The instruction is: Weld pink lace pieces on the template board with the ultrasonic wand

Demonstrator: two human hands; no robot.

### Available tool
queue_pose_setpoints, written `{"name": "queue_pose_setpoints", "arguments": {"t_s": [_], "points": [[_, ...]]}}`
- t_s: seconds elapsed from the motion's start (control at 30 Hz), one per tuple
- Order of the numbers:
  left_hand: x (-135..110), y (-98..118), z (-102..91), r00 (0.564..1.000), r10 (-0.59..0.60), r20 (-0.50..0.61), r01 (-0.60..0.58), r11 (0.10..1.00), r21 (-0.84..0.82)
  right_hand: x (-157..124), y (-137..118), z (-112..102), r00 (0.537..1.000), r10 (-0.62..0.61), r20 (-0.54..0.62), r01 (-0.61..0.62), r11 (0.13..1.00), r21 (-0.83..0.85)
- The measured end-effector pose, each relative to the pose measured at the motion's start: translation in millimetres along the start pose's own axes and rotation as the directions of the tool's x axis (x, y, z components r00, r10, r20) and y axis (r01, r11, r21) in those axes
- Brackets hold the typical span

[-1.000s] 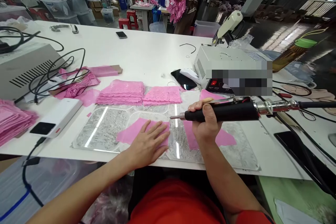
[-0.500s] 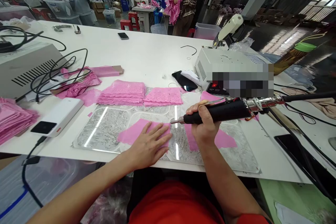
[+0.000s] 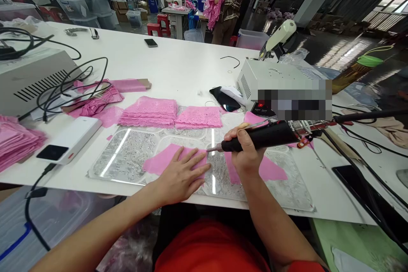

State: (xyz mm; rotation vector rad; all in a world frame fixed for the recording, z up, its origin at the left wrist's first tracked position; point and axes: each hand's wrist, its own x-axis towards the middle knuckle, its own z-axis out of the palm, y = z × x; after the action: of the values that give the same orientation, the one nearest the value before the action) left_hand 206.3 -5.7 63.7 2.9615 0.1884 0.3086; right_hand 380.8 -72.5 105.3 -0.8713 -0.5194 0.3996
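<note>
My left hand (image 3: pixel 181 176) lies flat with fingers spread on a pink fabric piece (image 3: pixel 159 160), pressing it onto a clear scratched cutting plate (image 3: pixel 127 159). My right hand (image 3: pixel 245 153) is closed round the black handle of a hot cutting tool (image 3: pixel 264 137). The tool's metal tip (image 3: pixel 212 149) points left and sits at the right edge of that pink piece, near my left fingertips. A second pink piece (image 3: pixel 270 170) lies on the plate under my right hand. Two stacks of pink lace (image 3: pixel 149 111) (image 3: pixel 198 117) rest just beyond the plate.
A white control box (image 3: pixel 270 80) stands at the right, a grey box (image 3: pixel 28 78) with black cables at the left. A white power bank (image 3: pixel 68 139), a pink fabric pile (image 3: pixel 15 142) and phones (image 3: pixel 225 97) lie around. A person (image 3: pixel 231 0) holds pink fabric far behind.
My right hand has lowered the cutting tool and shifted it left, bringing its tip down to the edge of the pink piece. My left hand stays pressed on the fabric.
</note>
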Motion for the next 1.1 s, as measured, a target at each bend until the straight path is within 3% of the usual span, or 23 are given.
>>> {"name": "queue_pose_setpoints", "arguments": {"t_s": [0.37, 0.67, 0.9, 1.1], "points": [[-0.3, 1.4, 0.3, 1.0, 0.006, -0.025, -0.005, 0.999, 0.035, -0.6, 0.7, -0.9, 1.0, -0.019, 0.004, 0.019, 1.0, -0.019], [-1.3, 2.7, 1.7, 0.999, -0.003, -0.04, 0.005, 0.999, 0.036, -2.7, 3.4, -2.4, 0.993, -0.069, 0.1, 0.077, 0.994, -0.079], [-2.9, 6.1, 0.7, 0.999, -0.02, -0.032, 0.021, 0.999, 0.034, -6.7, 1.9, -2.6, 0.996, -0.055, 0.072, 0.063, 0.991, -0.117], [-5.5, 6.3, 0.7, 0.995, -0.015, -0.096, 0.018, 0.999, 0.03, -3.9, -4.4, 3.0, 0.994, -0.08, 0.071, 0.085, 0.994, -0.065]]}}
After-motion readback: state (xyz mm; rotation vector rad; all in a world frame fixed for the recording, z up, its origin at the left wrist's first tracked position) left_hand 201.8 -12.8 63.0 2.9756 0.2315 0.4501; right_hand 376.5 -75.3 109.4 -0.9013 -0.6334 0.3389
